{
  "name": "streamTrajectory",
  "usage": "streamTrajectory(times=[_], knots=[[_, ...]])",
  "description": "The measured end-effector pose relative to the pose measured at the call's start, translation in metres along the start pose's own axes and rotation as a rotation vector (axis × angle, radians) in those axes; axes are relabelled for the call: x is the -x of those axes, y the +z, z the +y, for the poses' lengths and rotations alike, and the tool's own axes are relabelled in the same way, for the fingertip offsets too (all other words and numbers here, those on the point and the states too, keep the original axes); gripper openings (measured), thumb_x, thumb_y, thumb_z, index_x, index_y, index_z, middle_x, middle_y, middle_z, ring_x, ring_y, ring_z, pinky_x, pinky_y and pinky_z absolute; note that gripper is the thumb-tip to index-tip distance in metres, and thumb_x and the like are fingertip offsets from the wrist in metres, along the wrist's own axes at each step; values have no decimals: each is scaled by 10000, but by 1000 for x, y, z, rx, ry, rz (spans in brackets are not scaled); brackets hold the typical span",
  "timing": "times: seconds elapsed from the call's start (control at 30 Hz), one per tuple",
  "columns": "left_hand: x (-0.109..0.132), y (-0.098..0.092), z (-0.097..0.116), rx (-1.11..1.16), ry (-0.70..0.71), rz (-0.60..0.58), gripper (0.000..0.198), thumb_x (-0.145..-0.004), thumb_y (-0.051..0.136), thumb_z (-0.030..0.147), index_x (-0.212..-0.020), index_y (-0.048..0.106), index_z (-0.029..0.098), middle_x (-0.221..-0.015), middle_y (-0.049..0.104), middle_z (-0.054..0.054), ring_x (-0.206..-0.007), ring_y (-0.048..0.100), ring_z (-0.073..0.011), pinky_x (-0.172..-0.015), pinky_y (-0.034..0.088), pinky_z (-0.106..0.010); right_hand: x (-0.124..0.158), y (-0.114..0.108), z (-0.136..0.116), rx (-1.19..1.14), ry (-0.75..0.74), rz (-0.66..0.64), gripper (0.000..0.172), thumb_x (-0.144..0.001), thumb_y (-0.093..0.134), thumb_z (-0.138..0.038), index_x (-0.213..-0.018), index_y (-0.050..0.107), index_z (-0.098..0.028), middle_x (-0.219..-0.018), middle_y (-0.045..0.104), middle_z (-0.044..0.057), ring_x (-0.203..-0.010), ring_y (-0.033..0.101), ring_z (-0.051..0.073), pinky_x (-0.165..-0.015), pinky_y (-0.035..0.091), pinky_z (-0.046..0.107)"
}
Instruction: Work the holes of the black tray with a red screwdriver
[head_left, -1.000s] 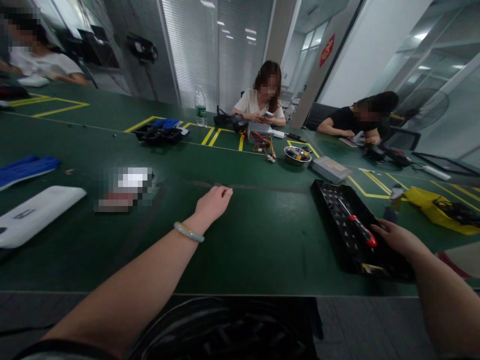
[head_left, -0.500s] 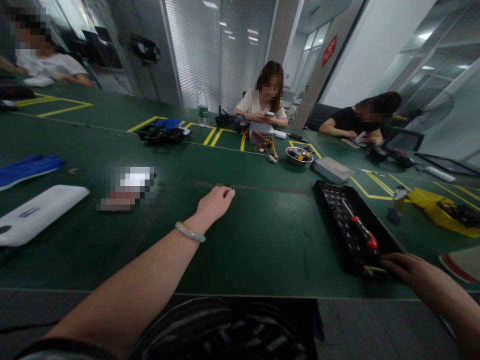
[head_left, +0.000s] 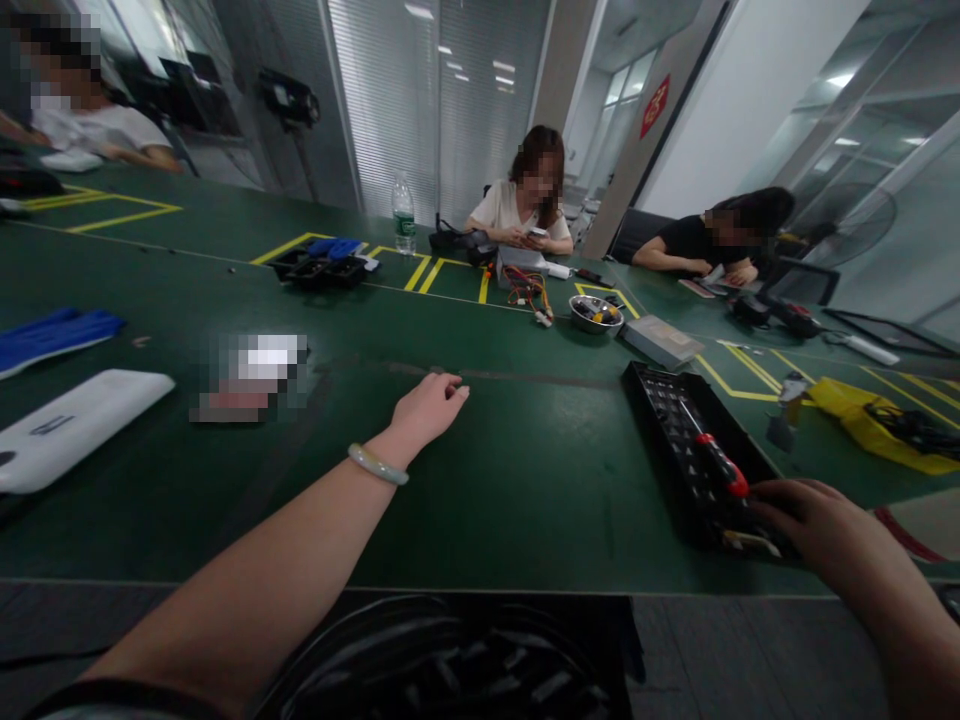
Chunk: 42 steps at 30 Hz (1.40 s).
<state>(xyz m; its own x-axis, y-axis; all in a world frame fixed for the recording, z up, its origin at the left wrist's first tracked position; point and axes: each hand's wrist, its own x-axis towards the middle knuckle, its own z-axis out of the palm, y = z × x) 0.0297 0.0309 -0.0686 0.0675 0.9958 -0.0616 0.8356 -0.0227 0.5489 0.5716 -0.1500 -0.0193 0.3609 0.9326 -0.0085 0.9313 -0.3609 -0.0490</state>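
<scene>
One steel-shafted screwdriver with a red-and-black handle (head_left: 718, 458) in a long black plastic tray (head_left: 716, 405)

The right hand (head_left: 829, 515) is over the tray's near right corner, fingers bent down beside the butt of the screwdriver. Whether they touch or pinch anything cannot be told. The left hand (head_left: 426, 410), a pale green bangle (head_left: 377, 465) at its wrist, lies well left of the tray on the dark green tabletop (head_left: 525, 480), fingers loosely curled; its palm is hidden, so whether it holds anything is unclear.

The screwdriver lies lengthwise inside the tray, shaft toward the far end. It should be light, rigid and hard to damage; the thick middle of the handle looks the best hold, though it may roll if nudged. The tray seems light and fairly stiff, probably best lifted level by both long walls, as its contents could slide.

No lettering shows on either. Far left of the tray, a long white rounded casing (head_left: 97, 420) bears a dark mark, not readable. Beyond the tray and to its left, a clear plastic bottle (head_left: 403, 225) wears a green label with illegible print. High beyond the tray, a red diamond-shaped sign (head_left: 655, 105) carries a pale character, too blurred to read.
</scene>
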Motion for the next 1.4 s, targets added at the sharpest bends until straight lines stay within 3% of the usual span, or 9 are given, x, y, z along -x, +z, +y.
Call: streamTrajectory(times=[0.13,0.33,0.43,0.6,0.9,1.13,1.3,1.4], knots=[[0,-1,0,5,5,-15,519,-1091,468,560,-1478,638,259,-1475,676,-113,-1267,691,-301,-883,605,-356,-1,6,4,-87,-156,-189,442,-865,565,-627,-994,854,-319,-1181,806,102,-1097,780,346,-952,605,441],[0,-1,-1,-1,7,-17,511,-1086,483,553,-1474,641,260,-1469,678,-106,-1271,688,-307,-866,605,-356,-3,12,12,-218,-213,-267,406,-867,608,-594,-1075,854,-347,-1256,805,84,-1190,760,347,-1037,593,439],[-1,-1,-1,-6,14,-16,508,-1086,484,545,-1473,641,257,-1449,685,-101,-1262,691,-299,-883,604,-363,-4,14,18,-221,-210,-252,422,-882,598,-606,-1122,840,-357,-1298,797,64,-1217,753,336,-1074,569,444],[-1,-1,0,-12,15,-11,494,-1077,510,517,-1470,643,250,-1439,687,-99,-1258,693,-289,-891,598,-355,-3,17,28,-97,-138,-202,413,-869,583,-652,-974,826,-335,-1131,831,79,-1052,784,351,-969,586,487],[-3,1,-4,-19,29,-15,490,-1068,537,503,-1484,633,262,-1450,681,-95,-1263,692,-285,-906,594,-352,8,14,11,-4,-157,-190,401,-926,472,-562,-1003,785,-322,-1123,802,93,-1039,779,346,-954,579,507],[-3,1,-5,-17,25,-27,500,-1066,536,511,-1499,623,276,-1471,669,-93,-1248,699,-287,-866,599,-342,12,6,7,-147,-264,-257,421,-966,490,-608,-1004,815,-343,-1195,737,92,-1106,758,314,-1021,578,450],[-2,1,-5,-13,26,-34,506,-1067,532,509,-1508,613,275,-1487,658,-97,-1228,708,-285,-845,599,-339,12,2,-3,-188,-297,-308,357,-901,611,-608,-918,810,-313,-1124,726,87,-1018,746,295,-931,591,411],[-2,1,-4,-12,28,-30,502,-1065,536,506,-1501,617,271,-1476,663,-93,-1239,704,-279,-881,596,-346,12,5,-2,-242,-286,-303,352,-885,643,-616,-979,817,-325,-1155,745,83,-1079,745,308,-978,589,411]])
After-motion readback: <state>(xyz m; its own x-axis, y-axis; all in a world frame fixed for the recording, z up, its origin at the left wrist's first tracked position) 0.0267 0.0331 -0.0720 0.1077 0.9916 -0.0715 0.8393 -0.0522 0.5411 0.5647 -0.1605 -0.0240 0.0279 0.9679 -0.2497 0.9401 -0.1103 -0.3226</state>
